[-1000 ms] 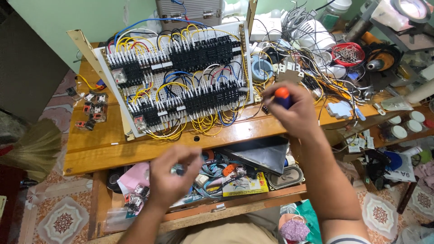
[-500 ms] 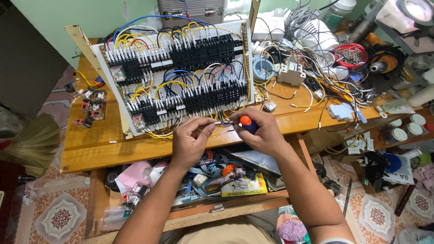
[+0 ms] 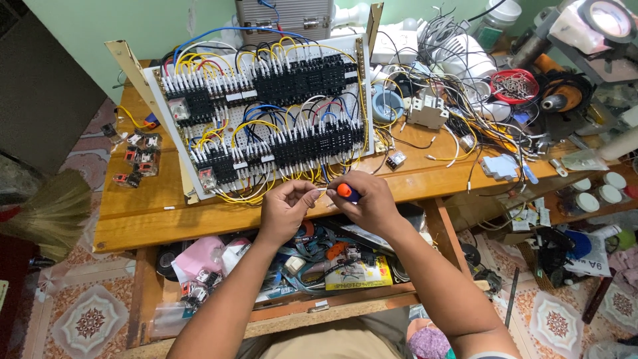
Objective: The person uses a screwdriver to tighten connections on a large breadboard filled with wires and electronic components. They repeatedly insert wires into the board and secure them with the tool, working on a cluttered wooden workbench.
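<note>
Both hands met at the near edge of the wooden workbench (image 3: 153, 213), just in front of the tilted white wiring panel (image 3: 266, 113). Left hand (image 3: 284, 211) pinched a small pale piece, too small to tell, between thumb and forefinger. Right hand (image 3: 369, 203) closed round a screwdriver (image 3: 345, 192) with an orange cap and blue grip, tip pointed left toward the other hand's pinch. Panel carried rows of black terminal blocks with yellow, white, blue and red leads. Loose wire tangle (image 3: 465, 113) lay to the right; red bowl (image 3: 515, 85) far right. Open drawer (image 3: 319, 272) near the body held mixed clutter. Broom (image 3: 46, 213) at left.
</note>
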